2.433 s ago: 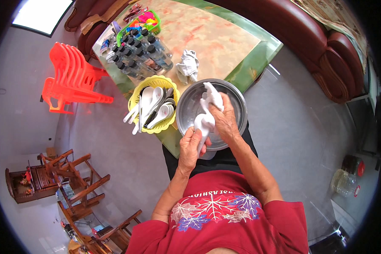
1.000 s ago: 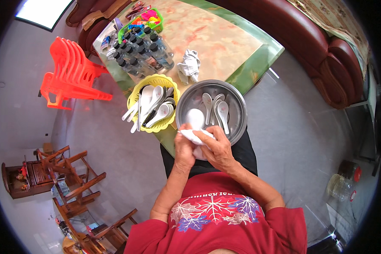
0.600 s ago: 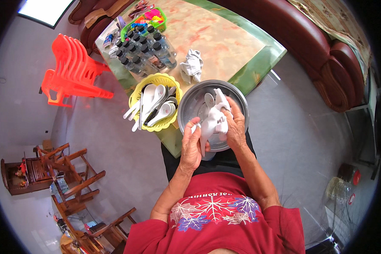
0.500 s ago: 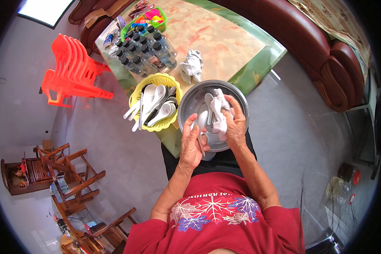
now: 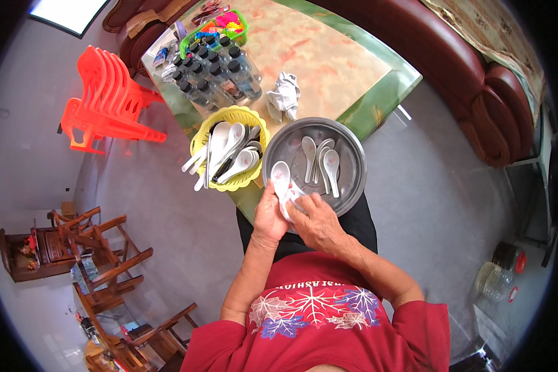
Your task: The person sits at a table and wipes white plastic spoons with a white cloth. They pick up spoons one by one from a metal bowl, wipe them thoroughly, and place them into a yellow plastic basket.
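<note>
A white soup spoon (image 5: 280, 174) stands bowl-up in my left hand (image 5: 268, 217), whose fingers close round its handle at the near left rim of a metal basin (image 5: 351, 142). My right hand (image 5: 319, 221) is closed on a white cloth (image 5: 294, 193) pressed against that handle. The lower handle is hidden by cloth and fingers. Inside the basin lie several more white soup spoons (image 5: 331, 162), side by side with their bowls away from me. To the left, a yellow basket (image 5: 248, 114) is filled with white spoons and dark-handled utensils.
On the table (image 5: 328, 46) are a crumpled white cloth (image 5: 284, 97), clustered black-capped bottles (image 5: 220, 74) and a green basket (image 5: 244, 32). Red stacked chairs (image 5: 108, 102) stand left, wooden chairs (image 5: 115, 266) lower left. A brown sofa (image 5: 440, 56) runs along the far right.
My right hand and the cloth have moved from over the basin's middle down and left onto the spoon's handle. The spoon's bowl now faces up, and the spoons in the basin are uncovered.
</note>
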Available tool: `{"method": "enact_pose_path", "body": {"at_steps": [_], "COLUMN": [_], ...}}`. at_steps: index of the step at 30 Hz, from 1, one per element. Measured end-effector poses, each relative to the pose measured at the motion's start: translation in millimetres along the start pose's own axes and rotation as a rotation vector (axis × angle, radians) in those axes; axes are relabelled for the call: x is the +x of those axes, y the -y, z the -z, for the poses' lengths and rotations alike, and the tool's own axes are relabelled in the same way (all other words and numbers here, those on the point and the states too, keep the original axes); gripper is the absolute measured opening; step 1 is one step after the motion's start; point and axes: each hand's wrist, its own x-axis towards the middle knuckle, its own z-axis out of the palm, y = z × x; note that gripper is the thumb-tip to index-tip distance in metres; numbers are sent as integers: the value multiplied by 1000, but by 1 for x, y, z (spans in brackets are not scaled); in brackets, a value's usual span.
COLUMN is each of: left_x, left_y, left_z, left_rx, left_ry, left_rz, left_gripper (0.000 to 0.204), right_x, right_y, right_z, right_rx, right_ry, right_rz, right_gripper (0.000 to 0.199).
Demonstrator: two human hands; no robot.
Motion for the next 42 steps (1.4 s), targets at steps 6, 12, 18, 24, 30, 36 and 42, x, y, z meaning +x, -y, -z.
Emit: {"method": "enact_pose_path", "body": {"at_steps": [6, 12, 18, 24, 30, 36, 42], "left_x": [-3, -6, 1, -2, -1, 3, 16], "left_y": [-1, 17, 6, -2, 18, 10, -30], "left_z": [-12, -39, -11, 0, -13, -13, 12], "left_rx": [184, 175, 135, 146, 201, 325, 536], "left_ry": [-157, -78, -30, -63, -119, -150, -541], "left_rz": [-42, 3, -108, -94, -141, -219, -256], "left_gripper": [35, 47, 53, 59, 64, 65, 50], "right_x": [-10, 33, 17, -3, 24, 23, 7], "right_y": [-8, -9, 15, 9, -18, 5, 13], "right_z": [21, 10, -11, 8, -3, -20, 5], "right_rx": [626, 72, 205, 1017, 787, 593, 823], "right_ry": [131, -260, -46, 195, -195, -62, 358], "right_rz": [-121, -250, -302, -562, -565, -439, -500], "right_gripper": [33, 38, 38, 27, 34, 24, 36]}}
